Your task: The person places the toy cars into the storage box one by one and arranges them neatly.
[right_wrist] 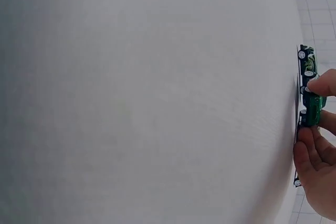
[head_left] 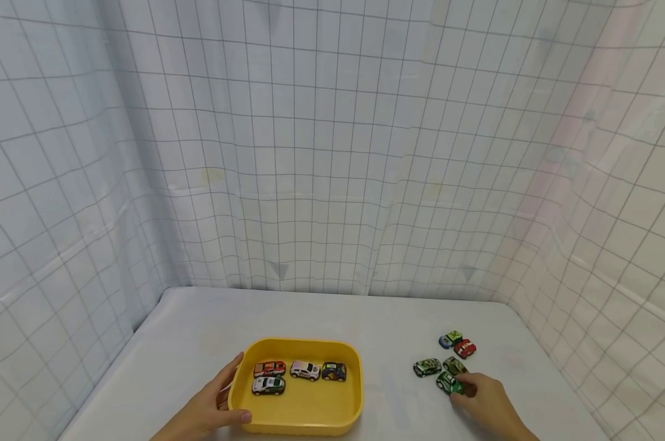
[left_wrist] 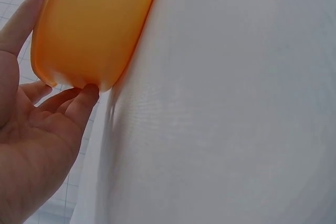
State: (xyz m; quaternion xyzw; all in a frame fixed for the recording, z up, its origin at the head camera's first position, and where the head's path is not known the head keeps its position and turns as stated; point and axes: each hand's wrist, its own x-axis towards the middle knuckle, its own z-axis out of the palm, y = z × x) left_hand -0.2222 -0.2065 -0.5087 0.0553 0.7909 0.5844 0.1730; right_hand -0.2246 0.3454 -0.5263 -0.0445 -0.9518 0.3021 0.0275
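Fingers of the right hand [head_left: 483, 401] pinch and partly hide a green car [head_left: 448, 383]; left hand [head_left: 213, 407] grips the tray [head_left: 304, 416].

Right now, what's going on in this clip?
A person sits at a white table with toy cars. The left hand holds the near left corner of a yellow tray, which has four cars in it. The right hand pinches a green car on the table, at the near edge of a cluster of four other loose cars to the tray's right.
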